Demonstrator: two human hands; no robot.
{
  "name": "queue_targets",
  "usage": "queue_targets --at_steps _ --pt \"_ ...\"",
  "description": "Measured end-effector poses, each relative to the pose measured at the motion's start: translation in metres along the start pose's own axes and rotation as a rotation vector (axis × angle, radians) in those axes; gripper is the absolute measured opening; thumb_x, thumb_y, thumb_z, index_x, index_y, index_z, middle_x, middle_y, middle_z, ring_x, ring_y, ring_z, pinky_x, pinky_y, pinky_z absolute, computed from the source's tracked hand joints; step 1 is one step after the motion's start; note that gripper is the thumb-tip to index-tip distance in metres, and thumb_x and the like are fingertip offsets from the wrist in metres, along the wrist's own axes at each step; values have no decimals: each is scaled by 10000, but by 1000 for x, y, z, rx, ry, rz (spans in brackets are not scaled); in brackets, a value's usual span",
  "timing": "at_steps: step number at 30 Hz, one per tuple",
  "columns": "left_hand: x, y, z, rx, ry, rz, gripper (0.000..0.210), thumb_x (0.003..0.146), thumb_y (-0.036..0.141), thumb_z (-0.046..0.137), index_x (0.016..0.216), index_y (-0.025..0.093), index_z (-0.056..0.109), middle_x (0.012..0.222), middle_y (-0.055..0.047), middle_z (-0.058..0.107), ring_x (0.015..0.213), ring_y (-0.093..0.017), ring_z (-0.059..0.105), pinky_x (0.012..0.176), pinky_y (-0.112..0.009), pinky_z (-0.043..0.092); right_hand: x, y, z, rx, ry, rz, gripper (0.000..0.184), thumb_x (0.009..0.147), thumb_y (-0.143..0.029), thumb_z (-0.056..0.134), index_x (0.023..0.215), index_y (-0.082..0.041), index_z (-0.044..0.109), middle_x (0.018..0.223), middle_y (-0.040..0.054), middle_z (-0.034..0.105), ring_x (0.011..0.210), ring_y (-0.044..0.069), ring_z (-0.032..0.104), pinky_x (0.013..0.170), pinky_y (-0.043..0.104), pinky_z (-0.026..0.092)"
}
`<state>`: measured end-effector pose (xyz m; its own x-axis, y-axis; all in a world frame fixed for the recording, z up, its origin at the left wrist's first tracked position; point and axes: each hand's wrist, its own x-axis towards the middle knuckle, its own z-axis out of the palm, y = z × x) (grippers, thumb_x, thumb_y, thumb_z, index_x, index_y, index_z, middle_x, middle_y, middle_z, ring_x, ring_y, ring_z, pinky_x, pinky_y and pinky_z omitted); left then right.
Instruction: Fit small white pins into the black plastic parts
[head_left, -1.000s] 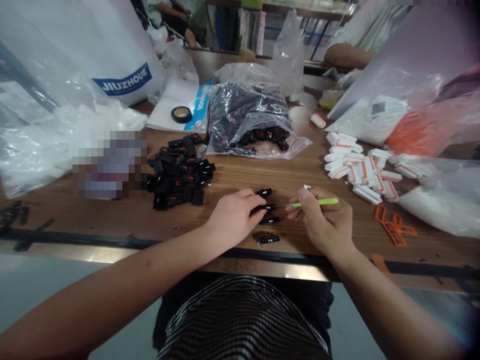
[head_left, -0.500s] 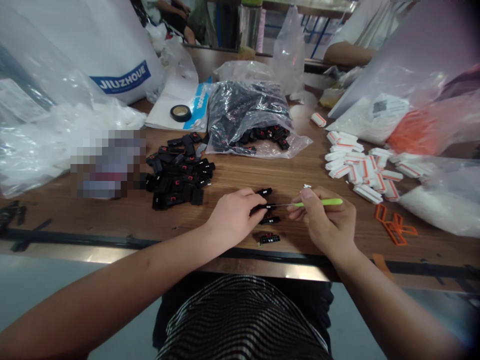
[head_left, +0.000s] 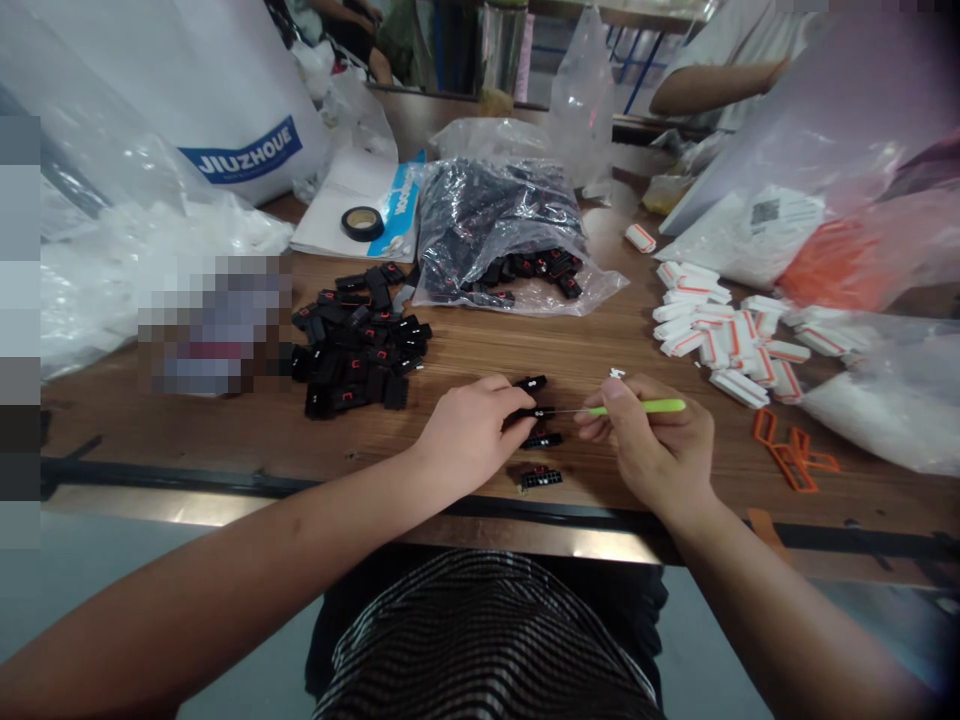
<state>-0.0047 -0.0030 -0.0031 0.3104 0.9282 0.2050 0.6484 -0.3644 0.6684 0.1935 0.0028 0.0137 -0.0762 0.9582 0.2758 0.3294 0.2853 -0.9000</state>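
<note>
My left hand [head_left: 480, 425] pinches a black connector housing [head_left: 538, 412] against the table, its end facing right with small white dots on it. In my right hand [head_left: 656, 435] is a thin metal pick with a green handle [head_left: 664, 406]. The needle-like tip reaches left to the housing's end; whether it is inside a hole I cannot tell. A similar black housing [head_left: 532, 383] lies just beyond my left fingers, and one more [head_left: 541, 440] lies just nearer. Closest to the table edge sits a black housing with open square cells [head_left: 541, 478]. Tiny white pieces [head_left: 616, 373] lie by my right thumb.
A heap of black housings [head_left: 352, 350] lies left, with a clear bag of them [head_left: 495, 220] behind. White connectors with orange trim [head_left: 705, 320] and loose orange frames [head_left: 787, 455] are on the right. Black tape [head_left: 362, 224] rests on papers. Another person's arm [head_left: 712, 90] shows across the table.
My hands, the pick and the housing hold nearly the same pose. The other person's forearm across the table has lifted slightly.
</note>
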Motion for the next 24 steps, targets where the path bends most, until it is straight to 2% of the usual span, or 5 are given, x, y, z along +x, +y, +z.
queue_targets --at_steps 6,11,13,19,24 --pt "0 1 0 3 -3 -3 125 874 191 679 981 173 741 931 -36 697 706 -139 620 682 -289 509 -1 0 -2 -53 -55 -43 275 971 -305 560 743 -193 666 680 6 696 533 108 650 504 238 517" --pt "0 1 1 3 -2 -6 132 865 190 690 986 178 743 951 -42 702 785 -167 647 725 -312 522 -1 -5 -7 -304 -170 -296 238 946 -205 578 718 -203 649 680 1 695 612 119 663 600 266 503" --pt "0 0 1 2 0 -9 137 862 187 695 990 177 743 950 -43 703 794 -171 649 738 -320 524 -1 -5 -8 -337 -184 -330 247 940 -202 584 701 -204 645 674 5 694 629 130 669 609 275 503" --pt "-1 1 2 -11 3 -15 128 868 182 684 980 173 744 941 -38 702 723 -143 627 692 -293 510 -4 -2 -7 -102 -7 -110 262 969 -267 560 745 -202 680 653 2 687 541 112 642 540 258 513" --pt "-1 1 1 -12 4 -17 133 866 180 684 985 171 742 950 -40 701 743 -149 631 704 -299 508 -4 0 -4 -72 15 -68 275 963 -297 576 728 -201 680 624 4 681 528 118 644 529 258 520"
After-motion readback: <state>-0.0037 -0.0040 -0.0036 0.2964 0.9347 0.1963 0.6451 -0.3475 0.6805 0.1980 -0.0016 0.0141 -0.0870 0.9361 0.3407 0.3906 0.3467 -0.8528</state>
